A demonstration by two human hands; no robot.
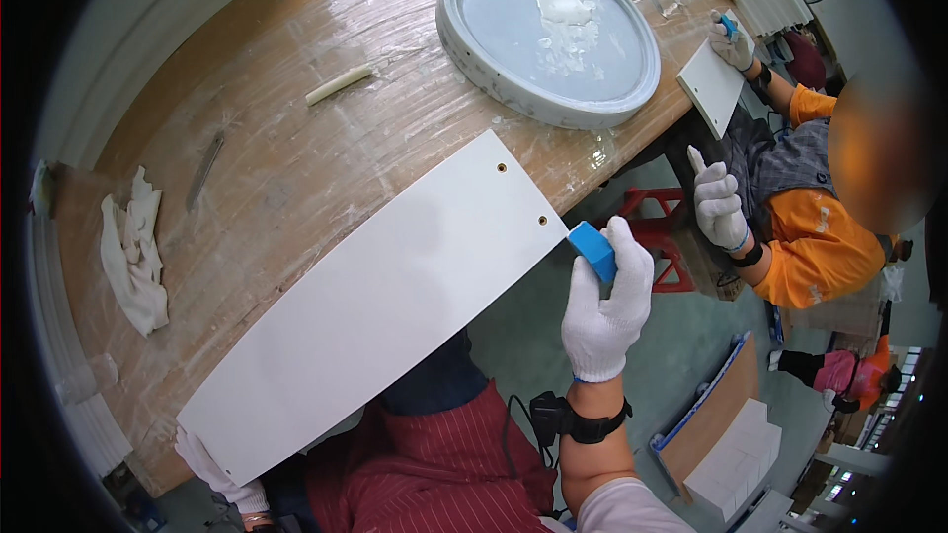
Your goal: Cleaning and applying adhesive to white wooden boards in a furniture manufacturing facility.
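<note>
A long white panel [385,291] with two holes at its far right end lies slantwise over the table's near edge. My left hand [212,464], in a white knitted glove, grips its near left end; part of that hand is hidden by the panel. In my gloved right hand [610,314], a small blue block [594,253] is pinched between thumb and fingers. The block is at the panel's far right corner, by the hole nearer me; whether it touches the edge I cannot tell.
On the wooden table [267,168] are a round grey tray [474,54] with white paste, a pale stick [338,85], a thin knife-like tool [205,170] and a white glove [133,252]. A co-worker in orange [815,247] handles another white panel [709,84] beside a red stool [671,247].
</note>
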